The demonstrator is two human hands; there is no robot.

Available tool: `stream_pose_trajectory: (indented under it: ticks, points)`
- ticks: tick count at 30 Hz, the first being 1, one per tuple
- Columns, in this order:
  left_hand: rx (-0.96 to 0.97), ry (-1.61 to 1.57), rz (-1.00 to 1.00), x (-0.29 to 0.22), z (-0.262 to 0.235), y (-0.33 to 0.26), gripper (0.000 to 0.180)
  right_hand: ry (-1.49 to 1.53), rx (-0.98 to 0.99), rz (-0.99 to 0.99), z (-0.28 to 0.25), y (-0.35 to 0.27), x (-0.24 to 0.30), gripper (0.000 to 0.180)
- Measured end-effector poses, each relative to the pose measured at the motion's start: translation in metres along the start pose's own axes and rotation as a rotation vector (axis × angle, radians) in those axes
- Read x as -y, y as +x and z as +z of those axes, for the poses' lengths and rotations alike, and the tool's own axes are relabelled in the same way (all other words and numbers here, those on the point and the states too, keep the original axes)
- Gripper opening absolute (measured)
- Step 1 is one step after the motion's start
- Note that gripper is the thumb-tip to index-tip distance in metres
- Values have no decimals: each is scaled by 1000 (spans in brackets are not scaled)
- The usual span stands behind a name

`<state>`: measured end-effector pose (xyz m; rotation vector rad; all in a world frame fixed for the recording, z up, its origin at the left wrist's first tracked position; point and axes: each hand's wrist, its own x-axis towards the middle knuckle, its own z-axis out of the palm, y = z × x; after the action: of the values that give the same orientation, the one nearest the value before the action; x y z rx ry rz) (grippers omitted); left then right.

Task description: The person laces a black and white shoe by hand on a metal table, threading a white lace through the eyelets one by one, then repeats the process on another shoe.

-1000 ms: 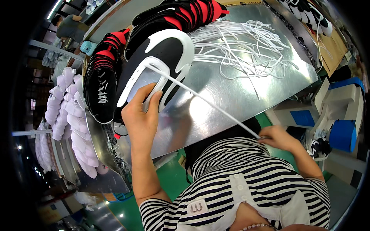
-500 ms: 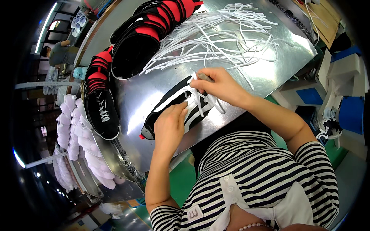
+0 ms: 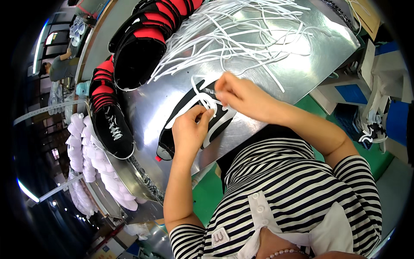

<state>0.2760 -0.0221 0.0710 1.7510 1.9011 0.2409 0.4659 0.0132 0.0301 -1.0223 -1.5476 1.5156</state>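
Observation:
A black shoe with white stripes and a red heel tab [image 3: 159, 158] lies slanted on the metal table, its toe end toward my right hand. A white lace [image 3: 198, 91] loops over its eyelets. My left hand [image 3: 189, 127] is closed on the lace, thumb and forefinger pinched at the shoe's opening. Over the front of the shoe, my right hand [image 3: 243, 98] has its fingers curled together. They are slightly blurred, and whatever they may hold is hidden.
Loose white laces [image 3: 241, 36] spread across the back of the metal table [image 3: 302, 75]. Nested black-and-red shoes [image 3: 142, 56] stand back left, with a laced black shoe [image 3: 113, 129] nearer. White shoe-shaped pieces [image 3: 101, 166] hang at the left. A person [image 3: 62, 67] is farther off.
My left hand has gone from resting on the shoe to pinching the lace. My right hand has shifted slightly; the grey tool seen in it before no longer shows. The lace now forms a loop.

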Motion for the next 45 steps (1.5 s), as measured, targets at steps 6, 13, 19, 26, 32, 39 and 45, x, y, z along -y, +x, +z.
stream_pose_trajectory:
  ticks: [6, 13, 19, 26, 32, 39, 45]
  points:
    - [14, -60, -21, 2, -3, 5, 25, -221, 104, 37, 9, -26, -8, 16]
    - [36, -177, -4, 6, -2, 7, 20, -302, 152, 66, 6, -19, -5, 16]
    - [-79, -1, 380, 2, 15, -13, 21, -560, 90, 39, 27, -12, -7, 20]
    - [-234, 211, 505, 3, 17, -26, 19, -490, 141, 17, 15, -26, 3, 18]
    - [-502, 347, 851, 34, 6, -62, 25, -68, -119, -59, -68, -32, 50, 19]
    - [-165, 56, 484, 33, -13, -56, 27, -66, 111, 71, -20, 10, 14, 51]
    - [662, -573, -135, 71, -35, -43, 67, -197, -70, -48, 8, -3, 1, 47]
